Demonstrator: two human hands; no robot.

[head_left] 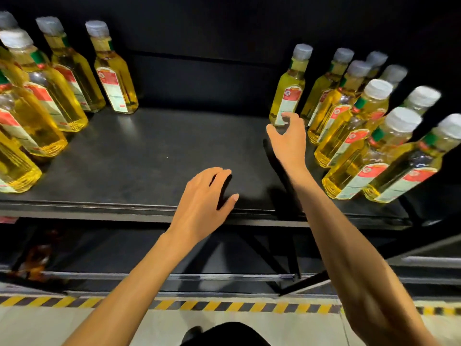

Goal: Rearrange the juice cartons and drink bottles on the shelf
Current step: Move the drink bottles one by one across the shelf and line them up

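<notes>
Two clusters of bottles stand on the black shelf [162,146], one at each end, with a bare stretch between them. The left cluster [42,96] is made up of upright bottles of yellow liquid with white caps and red-and-white labels, in rows that run off the left edge. Its rightmost bottle [114,78] stands at the back, a little apart from its neighbours.

Towards the middle, the left hand [202,198] is over the shelf's front edge, palm down. Its fingers [222,174] are loosely curled and hold nothing; whether they touch the shelf cannot be told.

Further right, the right hand [289,138] reaches deep over the shelf, fingers spread and thumb well apart, gripping nothing. Its fingertips [287,116] lie at the lower label of the nearest bottle [288,91], the leftmost of the right cluster [361,126], and seem just to touch it. That cluster has the same capped yellow bottles, upright in close rows running back.

Below, a lower shelf [174,277] sits in shadow, and a yellow-and-black striped strip [224,305] runs along the floor.
</notes>
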